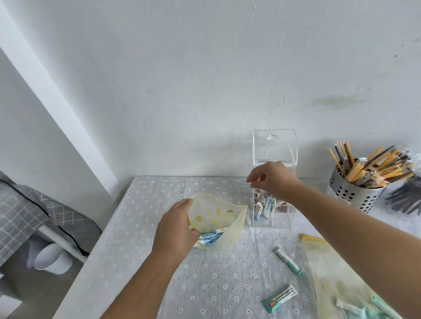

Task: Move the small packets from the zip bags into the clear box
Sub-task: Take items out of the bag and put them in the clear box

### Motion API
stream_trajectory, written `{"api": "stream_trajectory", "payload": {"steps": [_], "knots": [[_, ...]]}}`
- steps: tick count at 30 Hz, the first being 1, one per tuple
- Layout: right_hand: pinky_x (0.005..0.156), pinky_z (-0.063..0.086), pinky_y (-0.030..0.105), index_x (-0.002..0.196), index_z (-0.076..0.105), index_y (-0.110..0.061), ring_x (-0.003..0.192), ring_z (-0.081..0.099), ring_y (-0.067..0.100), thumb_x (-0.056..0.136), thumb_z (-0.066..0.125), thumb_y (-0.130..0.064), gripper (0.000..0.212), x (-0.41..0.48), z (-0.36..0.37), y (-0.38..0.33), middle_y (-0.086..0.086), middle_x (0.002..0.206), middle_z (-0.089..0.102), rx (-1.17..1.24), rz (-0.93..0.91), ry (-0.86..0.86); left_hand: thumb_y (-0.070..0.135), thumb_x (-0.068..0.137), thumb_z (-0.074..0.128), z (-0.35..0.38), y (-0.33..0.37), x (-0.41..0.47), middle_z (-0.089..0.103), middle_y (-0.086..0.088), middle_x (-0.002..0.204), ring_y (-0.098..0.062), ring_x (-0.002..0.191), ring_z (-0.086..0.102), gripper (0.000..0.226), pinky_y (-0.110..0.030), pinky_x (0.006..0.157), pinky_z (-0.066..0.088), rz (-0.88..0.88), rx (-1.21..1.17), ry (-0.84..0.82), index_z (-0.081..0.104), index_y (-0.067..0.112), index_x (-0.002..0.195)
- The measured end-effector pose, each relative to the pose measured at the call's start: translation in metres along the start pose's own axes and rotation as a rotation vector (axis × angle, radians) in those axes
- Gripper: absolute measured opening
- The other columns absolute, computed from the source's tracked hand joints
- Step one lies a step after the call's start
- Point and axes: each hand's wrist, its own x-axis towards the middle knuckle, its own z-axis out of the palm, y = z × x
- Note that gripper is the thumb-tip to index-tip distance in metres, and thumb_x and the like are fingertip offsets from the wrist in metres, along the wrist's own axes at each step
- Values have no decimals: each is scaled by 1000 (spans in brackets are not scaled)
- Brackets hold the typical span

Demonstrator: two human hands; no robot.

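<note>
Head view: left hand (177, 226) grips the zip bag (218, 214); right hand (274, 181) hovers above the clear box (275, 148), fingers bent, hold unclear.

Perforated steel holder (356, 191) crowds the clear box (275, 150) rightward; leftward open.

Bright even daylight, soft faint shadows, wide-angle bending at edges, slight motion blur right

green packet (280, 298) | logo: "aro" | remaining print illegible
</note>
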Motion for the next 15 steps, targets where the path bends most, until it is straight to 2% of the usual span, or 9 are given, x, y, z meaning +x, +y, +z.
{"api": "stream_trajectory", "payload": {"steps": [5,8,11,13,15], "knots": [[66,46,12,91,76,-14,67,57,3,80,73,-10,13,-32,20,-47,-3,80,68,214,-134,-26,6,77,68,0,1,-6,38,3,149,-19,124,51,73,-28,107,39,10,-25,-32,38,16,142],[73,50,18,91,76,-13,72,61,10,78,73,-8,14,-46,44,-63,3,86,73,237,-184,-97,6,77,69,0,0,-10,37,4,150,-19,118,55,74,-28,103,42,28,-32,-44,37,17,143],[82,53,21,100,73,-11,81,64,13,79,73,-8,22,-45,71,-67,7,97,73,164,-190,-186,5,77,67,1,-5,-18,35,7,151,-21,112,58,75,-29,100,45,35,-56,-51,35,19,144],[92,50,26,114,67,-12,98,65,16,81,72,-12,33,-39,92,-68,6,111,69,10,-185,-288,2,78,65,3,-10,-25,33,8,152,-22,116,56,75,-31,100,45,48,-70,-57,34,20,144],[97,44,28,128,57,-13,114,57,19,84,69,-18,46,-32,113,-70,5,125,61,-175,-182,-389,0,79,62,4,-13,-32,33,9,152,-26,116,56,75,-30,101,45,57,-97,-69,34,20,145]]}}
